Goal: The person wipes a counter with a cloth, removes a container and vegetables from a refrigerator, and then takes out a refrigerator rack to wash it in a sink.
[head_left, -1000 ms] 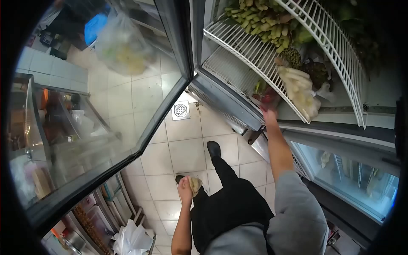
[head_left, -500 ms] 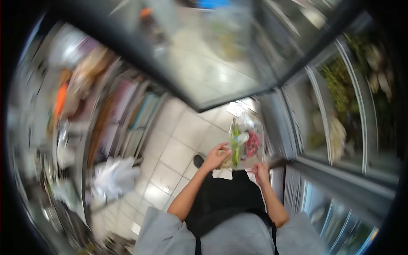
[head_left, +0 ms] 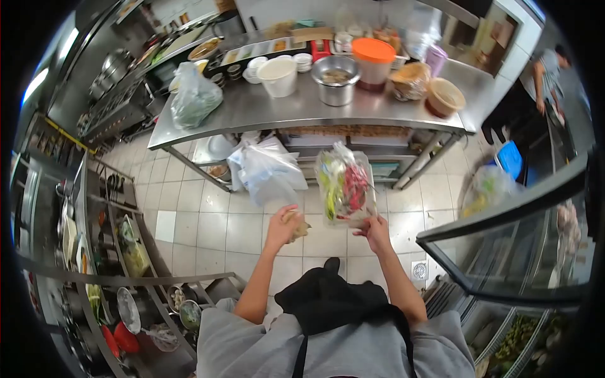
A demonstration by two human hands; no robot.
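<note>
My right hand grips the near right corner of a clear plastic container. Long green peppers and red peppers lie in it, partly wrapped in clear plastic bags. My left hand, apart from the container, has its fingers wrapped round a tan, knobbly piece of what looks like ginger. Both hands are held out in front of my black apron, above the tiled floor.
A steel table ahead bears a white tub, a steel pot, an orange-lidded bucket and a bagged item. An open glass door is at right. Shelves stand at left; a co-worker stands far right.
My view has swung away from the fridge toward the steel table. The container has moved along in my right hand; the glass door is now at my right.
</note>
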